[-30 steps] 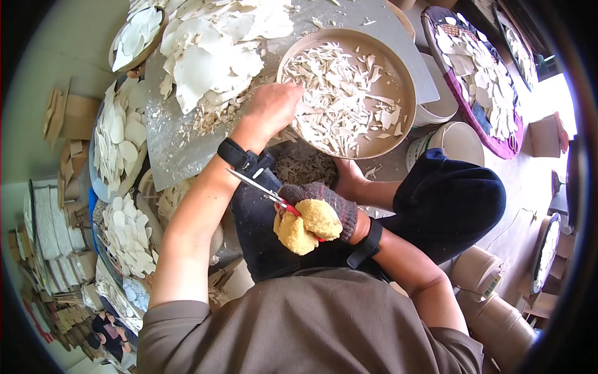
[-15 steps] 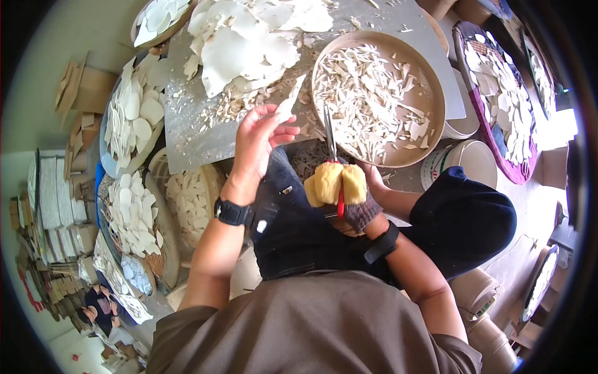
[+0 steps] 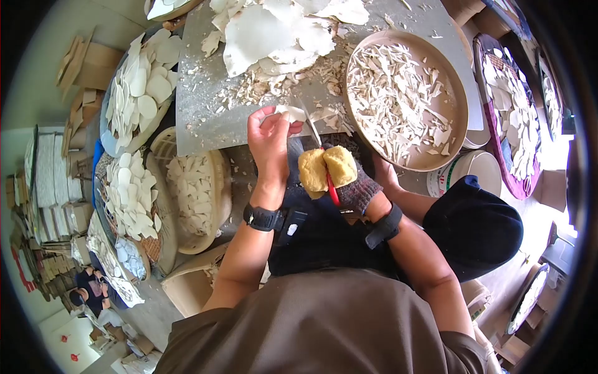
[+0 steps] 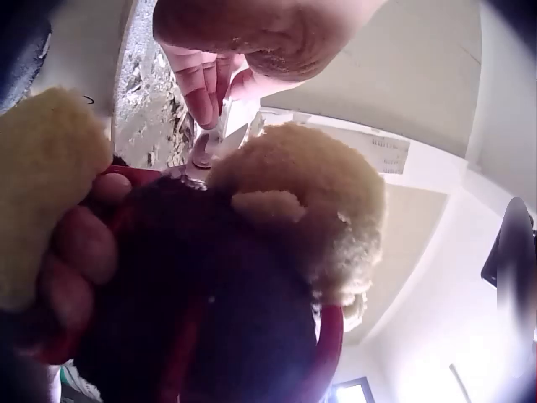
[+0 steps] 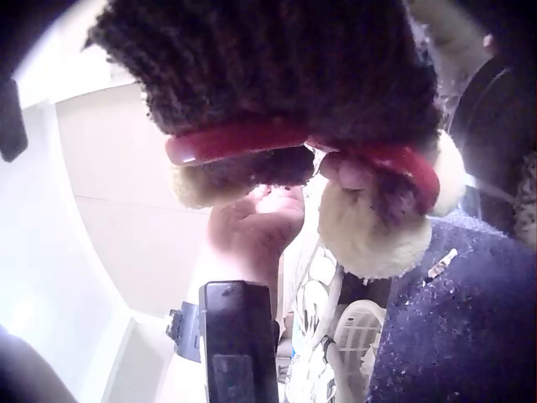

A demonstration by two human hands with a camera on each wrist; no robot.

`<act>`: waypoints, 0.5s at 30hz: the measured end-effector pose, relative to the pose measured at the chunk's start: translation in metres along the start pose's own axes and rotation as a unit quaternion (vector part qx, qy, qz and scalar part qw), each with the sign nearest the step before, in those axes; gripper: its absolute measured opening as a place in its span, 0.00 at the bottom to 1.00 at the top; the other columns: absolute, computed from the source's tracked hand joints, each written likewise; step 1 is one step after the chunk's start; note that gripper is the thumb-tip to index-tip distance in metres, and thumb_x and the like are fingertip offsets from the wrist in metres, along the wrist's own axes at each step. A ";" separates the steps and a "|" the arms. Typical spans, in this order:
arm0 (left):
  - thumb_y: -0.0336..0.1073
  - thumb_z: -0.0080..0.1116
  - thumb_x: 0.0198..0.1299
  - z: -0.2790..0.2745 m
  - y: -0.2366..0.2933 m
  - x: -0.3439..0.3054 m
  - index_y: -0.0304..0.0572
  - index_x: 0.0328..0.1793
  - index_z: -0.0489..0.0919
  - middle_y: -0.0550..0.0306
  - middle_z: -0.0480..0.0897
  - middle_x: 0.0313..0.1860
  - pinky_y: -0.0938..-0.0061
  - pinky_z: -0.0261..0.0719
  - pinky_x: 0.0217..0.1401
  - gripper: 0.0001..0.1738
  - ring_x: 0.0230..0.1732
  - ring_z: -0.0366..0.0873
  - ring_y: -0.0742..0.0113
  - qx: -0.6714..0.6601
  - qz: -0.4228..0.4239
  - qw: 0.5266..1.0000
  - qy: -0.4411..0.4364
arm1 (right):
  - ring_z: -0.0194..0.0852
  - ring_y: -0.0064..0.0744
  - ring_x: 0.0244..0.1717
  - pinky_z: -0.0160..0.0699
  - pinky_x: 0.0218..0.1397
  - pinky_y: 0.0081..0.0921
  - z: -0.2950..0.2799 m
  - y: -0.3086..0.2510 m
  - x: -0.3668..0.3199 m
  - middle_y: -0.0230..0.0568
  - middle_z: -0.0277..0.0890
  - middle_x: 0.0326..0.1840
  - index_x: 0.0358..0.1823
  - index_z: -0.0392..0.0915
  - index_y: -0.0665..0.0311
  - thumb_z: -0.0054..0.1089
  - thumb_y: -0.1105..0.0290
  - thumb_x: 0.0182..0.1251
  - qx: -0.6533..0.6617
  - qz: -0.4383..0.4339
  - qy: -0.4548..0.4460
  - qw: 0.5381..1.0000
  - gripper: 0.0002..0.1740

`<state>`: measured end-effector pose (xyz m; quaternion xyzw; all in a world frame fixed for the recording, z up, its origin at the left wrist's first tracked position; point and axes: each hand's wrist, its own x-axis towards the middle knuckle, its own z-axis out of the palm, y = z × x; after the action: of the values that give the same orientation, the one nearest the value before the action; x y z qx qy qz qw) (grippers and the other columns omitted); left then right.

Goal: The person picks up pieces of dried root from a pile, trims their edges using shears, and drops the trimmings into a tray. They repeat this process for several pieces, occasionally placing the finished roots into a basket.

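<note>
In the head view my bare left hand (image 3: pixel 269 146) pinches a thin white flat piece (image 3: pixel 290 114) between thumb and fingers. Scissors (image 3: pixel 313 132) are gripped by my right hand (image 3: pixel 362 192), which wears a dark knitted glove. Thick yellow padding (image 3: pixel 339 165) wraps their red handles. The blades point up and away, right beside the white piece. From the left wrist, the left fingers (image 4: pixel 200 88) show close to the blade tips. In the right wrist view the red handle (image 5: pixel 235 143) lies across the glove, with the bare hand (image 5: pixel 256 227) beyond it.
A metal-topped table (image 3: pixel 199 118) bears a heap of white sheets (image 3: pixel 261 37) and scattered scraps. To its right, a round tray (image 3: pixel 447 81) holds cut strips. Baskets of white pieces stand left, among them an oval basket (image 3: pixel 223 199). A white bucket (image 3: pixel 479 171) stands near the right knee.
My left hand came back from beside the tray, raised a white piece, and brought it to the scissors. The scissors swung from pointing left to pointing away from my body. The head view shifted too.
</note>
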<state>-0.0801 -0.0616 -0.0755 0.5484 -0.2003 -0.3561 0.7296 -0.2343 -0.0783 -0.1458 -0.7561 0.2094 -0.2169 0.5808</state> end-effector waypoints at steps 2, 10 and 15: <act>0.25 0.56 0.57 -0.003 -0.001 0.004 0.33 0.48 0.70 0.51 0.81 0.31 0.74 0.80 0.35 0.13 0.29 0.80 0.65 -0.012 -0.015 1.000 0.001 | 0.75 0.37 0.49 0.73 0.52 0.29 0.000 -0.003 0.000 0.43 0.76 0.47 0.49 0.73 0.63 0.57 0.71 0.58 -0.015 0.017 -0.026 0.999 0.16; 0.25 0.58 0.56 -0.016 -0.004 0.020 0.29 0.45 0.77 0.50 0.82 0.33 0.77 0.81 0.31 0.11 0.28 0.81 0.68 0.011 -0.078 0.997 -0.018 | 0.78 0.33 0.46 0.75 0.48 0.27 -0.007 -0.024 -0.004 0.42 0.78 0.45 0.47 0.76 0.65 0.60 0.73 0.57 -0.042 0.023 -0.017 0.999 0.15; 0.26 0.58 0.56 -0.032 0.005 0.017 0.28 0.46 0.77 0.49 0.82 0.35 0.76 0.83 0.32 0.12 0.29 0.81 0.67 0.015 -0.105 0.994 -0.027 | 0.78 0.38 0.38 0.76 0.41 0.31 -0.015 -0.036 -0.004 0.43 0.79 0.35 0.38 0.77 0.63 0.61 0.65 0.54 -0.071 0.032 -0.041 0.996 0.13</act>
<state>-0.0453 -0.0527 -0.0823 0.5675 -0.1661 -0.4424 0.6743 -0.2439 -0.0788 -0.1079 -0.7964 0.2246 -0.1519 0.5405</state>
